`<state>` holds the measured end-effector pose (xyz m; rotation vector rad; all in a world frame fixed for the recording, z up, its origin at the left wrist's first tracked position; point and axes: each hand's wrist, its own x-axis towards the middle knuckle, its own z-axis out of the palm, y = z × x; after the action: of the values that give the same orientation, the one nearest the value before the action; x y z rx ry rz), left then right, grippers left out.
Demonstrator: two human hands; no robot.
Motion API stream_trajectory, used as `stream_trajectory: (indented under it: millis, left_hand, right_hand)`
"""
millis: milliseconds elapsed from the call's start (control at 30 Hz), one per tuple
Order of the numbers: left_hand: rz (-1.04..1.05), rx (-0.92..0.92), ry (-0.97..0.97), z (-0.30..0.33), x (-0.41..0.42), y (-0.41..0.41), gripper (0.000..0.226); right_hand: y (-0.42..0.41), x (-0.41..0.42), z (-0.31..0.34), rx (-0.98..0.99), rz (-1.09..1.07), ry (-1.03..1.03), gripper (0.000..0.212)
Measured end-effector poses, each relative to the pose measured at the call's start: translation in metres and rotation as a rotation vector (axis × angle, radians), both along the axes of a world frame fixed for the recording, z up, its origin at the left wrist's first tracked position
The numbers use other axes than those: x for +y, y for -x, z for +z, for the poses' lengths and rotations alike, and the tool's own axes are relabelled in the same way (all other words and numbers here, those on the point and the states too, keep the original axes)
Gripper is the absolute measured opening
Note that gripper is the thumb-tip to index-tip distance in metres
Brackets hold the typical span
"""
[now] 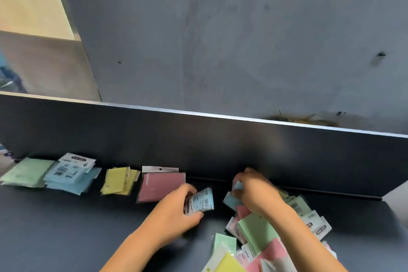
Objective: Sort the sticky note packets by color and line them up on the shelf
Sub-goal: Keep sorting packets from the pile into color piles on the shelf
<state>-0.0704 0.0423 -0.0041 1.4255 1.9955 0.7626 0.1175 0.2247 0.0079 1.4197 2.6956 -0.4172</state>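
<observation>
Dark shelf (66,227): green (26,172), blue (70,178), yellow (118,181), pink stacks (157,186); mixed pile (265,234).

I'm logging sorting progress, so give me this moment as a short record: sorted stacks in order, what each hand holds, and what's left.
sorted row, left to right: green stack; blue stack; yellow stack; pink stack
left hand: holds blue packet, printed side showing
right hand: grip on another blue packet
unsorted pile: mixed colours, on the right
surface: dark shelf

Head camera looks down, close, at shelf (66,227).
</observation>
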Motion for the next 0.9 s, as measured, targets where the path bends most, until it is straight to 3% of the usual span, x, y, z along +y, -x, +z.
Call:
stream_trajectory:
  millis: [233, 467, 600, 767, 900]
  left_hand:
    - [0.166, -0.033, -0.066, 0.021, -0.032, 0.037, 0.029]
    - [0.219, 0.062, -0.046, 0.024, -0.08, 0.096, 0.034]
    - [0.228, 0.096, -0.007, 0.023, -0.11, 0.135, 0.036]
    - [0.275, 0.123, -0.006, 0.033, -0.148, 0.205, 0.039]
    - [0.329, 0.167, -0.032, 0.041, -0.179, 0.265, 0.049]
  right_hand:
    - [0.043, -0.024, 0.051, 0.359, 0.103, -0.108, 0.021]
    - [0.104, -0.057, 0.067, 0.736, -0.055, 0.227, 0.006]
    - [0.15, -0.085, 0.065, 0.732, -0.108, 0.386, 0.013]
    - [0.221, -0.123, 0.053, 0.561, -0.078, 0.547, 0.011]
    - [0.284, -0.152, 0.041, 0.74, -0.276, 0.904, 0.02]
